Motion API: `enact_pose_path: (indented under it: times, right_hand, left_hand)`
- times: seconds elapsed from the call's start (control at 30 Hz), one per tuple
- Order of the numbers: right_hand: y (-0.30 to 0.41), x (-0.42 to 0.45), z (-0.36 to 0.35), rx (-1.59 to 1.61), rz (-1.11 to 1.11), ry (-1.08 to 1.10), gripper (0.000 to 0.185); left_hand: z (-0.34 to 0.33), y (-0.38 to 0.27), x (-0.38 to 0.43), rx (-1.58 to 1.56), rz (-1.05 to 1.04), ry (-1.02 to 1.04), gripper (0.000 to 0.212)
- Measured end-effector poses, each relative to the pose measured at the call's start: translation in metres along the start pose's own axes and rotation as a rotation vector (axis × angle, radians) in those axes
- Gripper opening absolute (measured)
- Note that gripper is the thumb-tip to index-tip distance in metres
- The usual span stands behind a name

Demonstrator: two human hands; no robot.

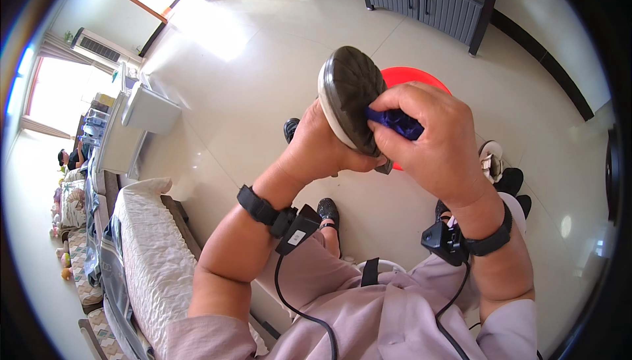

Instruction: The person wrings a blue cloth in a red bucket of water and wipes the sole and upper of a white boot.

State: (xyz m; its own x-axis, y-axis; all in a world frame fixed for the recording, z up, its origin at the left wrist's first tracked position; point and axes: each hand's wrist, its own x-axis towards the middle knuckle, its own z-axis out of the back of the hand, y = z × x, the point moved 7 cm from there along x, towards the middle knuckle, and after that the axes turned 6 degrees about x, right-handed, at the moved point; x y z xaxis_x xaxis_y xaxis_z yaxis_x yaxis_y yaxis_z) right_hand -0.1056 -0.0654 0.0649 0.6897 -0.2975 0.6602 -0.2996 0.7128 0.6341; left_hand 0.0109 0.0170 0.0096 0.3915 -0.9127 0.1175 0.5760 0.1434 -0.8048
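Note:
A shoe [349, 98] with a dark, grooved sole and a white side edge is held up in front of me, its sole facing me. My left hand [321, 143] is wrapped around it from the left and below. Between the thumb and fingers of my right hand [432, 135] is a crumpled dark blue cloth [397, 122], which touches the right part of the sole. Behind my right hand a red basin [417, 77] shows in part on the floor. The shoe's upper is hidden.
Other shoes [492, 160] stand on the tiled floor at right. A grey cabinet [422, 2] is at the top right. To the left are a sofa with a white quilted cover [153, 246] and a white table [116, 138]. A person [74, 157] is at the far left.

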Motion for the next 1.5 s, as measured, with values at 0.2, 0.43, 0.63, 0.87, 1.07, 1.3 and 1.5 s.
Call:
enact_pose_path:
  times: [0.2,0.43,0.63,0.87,1.07,1.3,1.5]
  right_hand:
    - [0.025,-0.002,-0.010,0.430,-0.043,0.184,0.018]
    - [-0.014,0.002,0.024,0.315,-0.231,-0.140,0.014]
    - [-0.002,-0.001,0.007,0.007,-0.014,-0.095,0.015]
    - [0.003,0.002,0.009,0.730,-0.284,0.008,0.018]
    - [-0.012,0.003,0.023,0.382,-0.159,-0.226,0.017]
    - [-0.003,0.002,0.017,0.211,-0.097,-0.071,0.017]
    - [-0.013,-0.002,0.017,0.455,-0.354,-0.073,0.016]
  left_hand:
    - [0.008,0.017,-0.005,-0.007,0.037,-0.097,0.056]
    - [0.008,0.006,-0.004,0.058,-0.042,-0.063,0.081]
    - [-0.007,0.006,-0.002,0.115,0.102,0.039,0.075]
    - [0.000,0.016,-0.001,0.268,0.079,-0.044,0.073]
    - [-0.004,-0.011,-0.003,0.136,-0.184,-0.103,0.071]
    - [-0.004,-0.008,-0.009,0.116,-0.100,-0.073,0.074]
    - [-0.008,-0.009,-0.010,0.205,-0.149,-0.057,0.086]
